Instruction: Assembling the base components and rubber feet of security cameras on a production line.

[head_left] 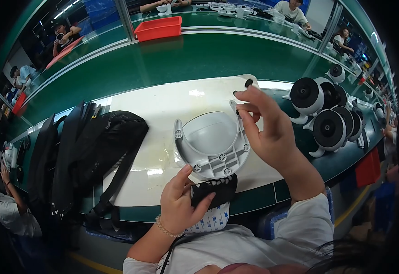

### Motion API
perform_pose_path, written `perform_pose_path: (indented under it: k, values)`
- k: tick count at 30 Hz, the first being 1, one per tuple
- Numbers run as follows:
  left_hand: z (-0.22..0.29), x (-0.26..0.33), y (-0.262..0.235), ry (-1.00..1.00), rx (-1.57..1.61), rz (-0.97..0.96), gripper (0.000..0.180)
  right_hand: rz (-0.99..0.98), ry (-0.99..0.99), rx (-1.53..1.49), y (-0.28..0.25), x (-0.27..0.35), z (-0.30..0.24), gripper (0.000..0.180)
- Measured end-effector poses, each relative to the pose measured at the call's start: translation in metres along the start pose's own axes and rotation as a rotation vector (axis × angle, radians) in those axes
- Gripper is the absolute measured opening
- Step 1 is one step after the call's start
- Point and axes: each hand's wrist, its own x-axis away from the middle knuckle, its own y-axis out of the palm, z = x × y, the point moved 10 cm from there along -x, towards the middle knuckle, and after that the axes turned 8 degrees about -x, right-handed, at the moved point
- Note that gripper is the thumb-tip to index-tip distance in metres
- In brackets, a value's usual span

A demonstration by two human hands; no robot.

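A white plastic base (209,157) lies on a white board with its ribbed side up. Around its smooth, rounded middle run several round, spoked sockets, and two prongs point away from me. My left hand (176,203) grips a black sheet of adhesive pads (215,188) at the base's near edge; pale round gaps show along its top. Below hangs printed backing paper (214,218). Over the right prong, my right hand (270,130) has its fingers bent, with small black round pads (248,83) at the fingertips. One pad sits by the thumb tip, close to the prong.
Black mesh-and-strap bags (103,141) lie left of the white board (153,98). At right, several white-and-black round devices (306,96) crowd the green bench. Beyond the green surface stands a red tray (158,28). Other people work across the bench and at far left.
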Motion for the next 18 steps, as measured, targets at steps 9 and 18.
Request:
perform_pose_path:
  k: [9, 18]
  values:
    - [0.000, -0.003, 0.002, -0.026, 0.022, -0.043, 0.031, -0.280, -0.125, 0.236, 0.019, -0.002, -0.027, 0.058]
    - [-0.001, -0.002, -0.001, 0.022, 0.032, -0.026, 0.029, -0.478, 0.025, 0.184, 0.018, 0.002, -0.032, 0.058]
